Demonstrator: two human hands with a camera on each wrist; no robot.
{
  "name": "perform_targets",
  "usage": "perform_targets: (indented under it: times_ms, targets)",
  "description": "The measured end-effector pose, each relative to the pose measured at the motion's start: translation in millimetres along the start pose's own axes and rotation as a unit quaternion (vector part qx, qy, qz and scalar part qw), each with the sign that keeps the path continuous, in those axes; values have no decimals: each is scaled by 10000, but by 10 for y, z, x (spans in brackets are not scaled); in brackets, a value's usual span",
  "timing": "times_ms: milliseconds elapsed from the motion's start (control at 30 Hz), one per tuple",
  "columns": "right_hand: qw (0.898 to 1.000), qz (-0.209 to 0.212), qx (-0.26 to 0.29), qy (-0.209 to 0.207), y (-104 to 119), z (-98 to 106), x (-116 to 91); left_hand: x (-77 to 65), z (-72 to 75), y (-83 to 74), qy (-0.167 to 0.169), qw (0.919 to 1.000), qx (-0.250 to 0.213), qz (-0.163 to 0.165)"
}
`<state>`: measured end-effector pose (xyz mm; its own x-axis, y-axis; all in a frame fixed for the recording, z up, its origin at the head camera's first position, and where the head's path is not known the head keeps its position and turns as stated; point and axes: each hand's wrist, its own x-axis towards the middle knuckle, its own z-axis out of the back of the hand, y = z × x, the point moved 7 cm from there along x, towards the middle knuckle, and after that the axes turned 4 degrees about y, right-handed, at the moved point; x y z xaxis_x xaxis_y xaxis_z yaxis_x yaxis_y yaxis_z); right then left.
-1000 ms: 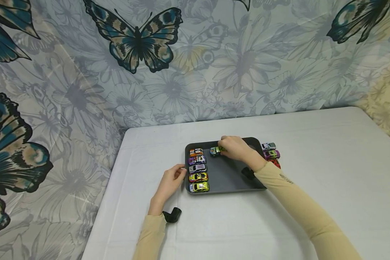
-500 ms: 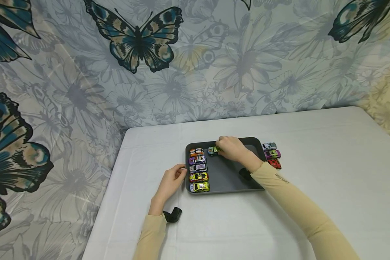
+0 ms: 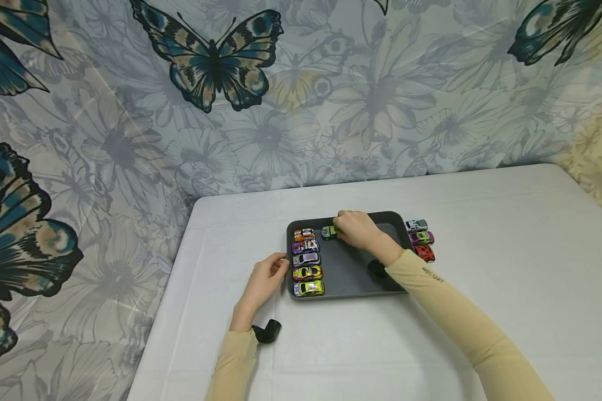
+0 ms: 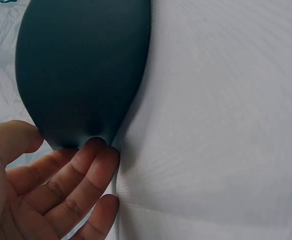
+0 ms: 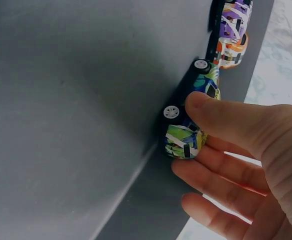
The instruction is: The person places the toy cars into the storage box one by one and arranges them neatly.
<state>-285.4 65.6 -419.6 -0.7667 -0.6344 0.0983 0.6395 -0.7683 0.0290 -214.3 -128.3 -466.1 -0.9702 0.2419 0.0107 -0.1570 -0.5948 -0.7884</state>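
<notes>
A dark grey tray (image 3: 348, 292) lies on the table, with a column of several toy cars (image 3: 307, 259) along its left side. My right hand (image 3: 357, 229) pinches a green and blue toy car (image 5: 186, 135) between thumb and fingers, near the tray's far wall. In the right wrist view that car's wheels face the tray floor, just beside the orange toy car (image 5: 232, 52). My left hand (image 3: 262, 281) is at the tray's left edge; in the left wrist view the thumb and fingers (image 4: 78, 185) pinch the tray's rim.
Outside the tray's right wall stand a silver toy car (image 3: 416, 225), a purple and green one (image 3: 422, 238) and a red one (image 3: 425, 253). A white cloth covers the table (image 3: 361, 356). Patterned butterfly fabric (image 3: 266, 133) hangs behind it.
My right hand has shifted slightly left with the green and blue car, closer to the column of cars, and then stayed nearly still. The left hand has kept its place.
</notes>
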Motion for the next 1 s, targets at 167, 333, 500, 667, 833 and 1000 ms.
perform_targets:
  times_ms: [167, 333, 500, 667, 833, 1000]
  targets:
    - [10000, -54, -12, -24, -6, -4, -11, 4, -6, -6, 13, 10000, -13, -24]
    - [9999, -105, -115, -53, -7, -9, -19, 1, -3, -10, 33, 10000, -49, -26]
    - [9995, -70, -238, -176, 0, 3, -25, -2, 1, -6, 30, 10000, -80, -47]
    - [9991, -74, -337, -254, 4, 3, -23, 0, 2, -4, 17, 9999, -58, -118]
    - [9989, -73, -372, -286, 3, -5, -21, -4, 9, -12, -14, 9998, -91, -162]
    - [9988, -60, -366, -308, 9, 11, -34, -5, 9, -8, -13, 9998, -114, -167]
